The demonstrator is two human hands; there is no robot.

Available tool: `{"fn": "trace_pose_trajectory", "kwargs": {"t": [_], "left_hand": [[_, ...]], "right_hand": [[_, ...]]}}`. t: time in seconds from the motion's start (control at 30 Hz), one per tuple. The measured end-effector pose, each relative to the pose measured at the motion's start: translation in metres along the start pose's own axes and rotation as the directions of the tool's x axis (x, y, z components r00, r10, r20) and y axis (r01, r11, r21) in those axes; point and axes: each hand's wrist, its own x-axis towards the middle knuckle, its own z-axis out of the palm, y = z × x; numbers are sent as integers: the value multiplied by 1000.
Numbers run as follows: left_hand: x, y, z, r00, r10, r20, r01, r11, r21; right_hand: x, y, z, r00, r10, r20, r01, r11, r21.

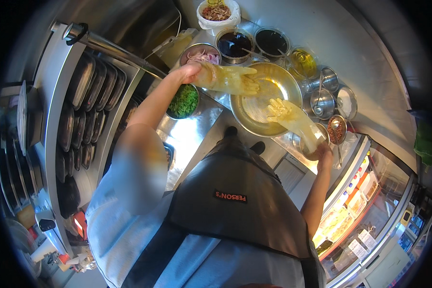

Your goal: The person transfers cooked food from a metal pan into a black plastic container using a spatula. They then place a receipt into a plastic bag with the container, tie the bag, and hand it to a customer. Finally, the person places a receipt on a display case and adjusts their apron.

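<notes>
Both my hands wear thin, translucent gloves with a yellowish wet coating. My left hand (239, 80) reaches over the left rim of a wide metal mixing bowl (239, 112), its fingers spread and holding nothing. On the bowl's right side, my right hand (282, 111) has its fingers apart, also with nothing in it. A yellow-brown oily film covers the bowl's inside. Beneath my left wrist stand a metal bowl of sliced red onion (203, 57) and a container of chopped green herbs (183, 102).
Behind the bowl are two tubs of dark liquid (234, 42) (271, 41), a container of yellow oil (302, 63) and a lined tub of brown shreds (216, 12). Peanuts (336, 133) with a spoon stand right. A lit glass display case (356, 201) borders the right; stacked black trays (82, 82) fill left shelves.
</notes>
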Motion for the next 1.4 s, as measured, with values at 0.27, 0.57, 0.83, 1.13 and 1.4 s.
{"fn": "trace_pose_trajectory", "kwargs": {"t": [0.27, 0.57, 0.83, 1.13, 1.4], "left_hand": [[57, 0, -4, 823, -133, 552, 175, 984, -24], [36, -9, -52, 979, -48, 199, 46, 999, 18], [-18, -41, -39, 581, 761, -287, -224, 489, 843], [-196, -208, 230, 909, 409, 76, -415, 876, 244], [-232, -332, 351, 905, 242, 350, -399, 771, 496]], "right_hand": [[-71, 64, -55, 917, -393, -67, 295, 782, -549], [-155, 52, -165, 663, -369, -652, 131, 914, -384], [-63, -7, -357, 651, -118, -750, 719, 414, 558], [-38, -12, -279, 553, -545, -630, 802, 551, 228], [-176, 56, -45, 487, -109, 866, 856, 257, -449]]}}
